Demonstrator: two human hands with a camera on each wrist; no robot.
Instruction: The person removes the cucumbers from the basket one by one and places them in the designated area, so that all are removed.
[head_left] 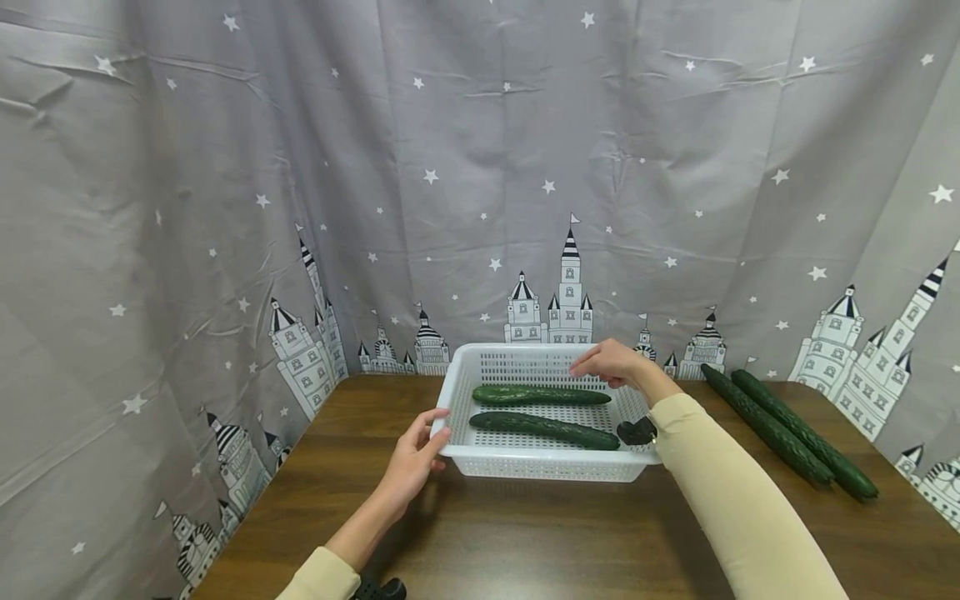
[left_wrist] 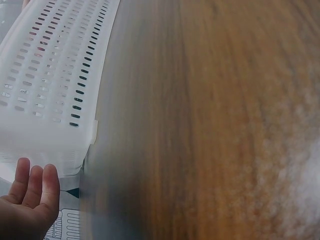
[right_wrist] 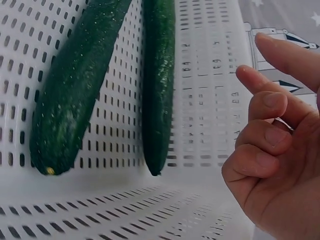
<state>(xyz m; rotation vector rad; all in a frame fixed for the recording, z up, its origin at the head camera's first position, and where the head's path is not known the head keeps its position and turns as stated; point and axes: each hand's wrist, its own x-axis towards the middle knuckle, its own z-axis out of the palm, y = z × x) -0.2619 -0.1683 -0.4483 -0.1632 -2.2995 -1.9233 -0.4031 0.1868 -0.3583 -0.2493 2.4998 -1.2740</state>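
Note:
A white perforated plastic basket (head_left: 551,465) is in front of me, tilted somewhat toward the head camera. Inside, two dark green cucumbers lie side by side: a rear cucumber (head_left: 540,395) and a front cucumber (head_left: 543,429). My left hand (head_left: 411,454) grips the basket's left rim, thumb over the top edge; in the left wrist view its fingers (left_wrist: 50,187) lie against the outside of the basket. Over the basket's right rear part hovers my right hand (head_left: 617,363), holding nothing. The right wrist view shows its thumb and index finger extended and the others loosely bent.
Two more cucumbers, an inner cucumber (head_left: 768,425) and an outer cucumber (head_left: 806,433), lie slanted on the right of the brown wooden table (head_left: 517,542). Behind the table hangs a grey curtain (head_left: 480,167) printed with stars and castles.

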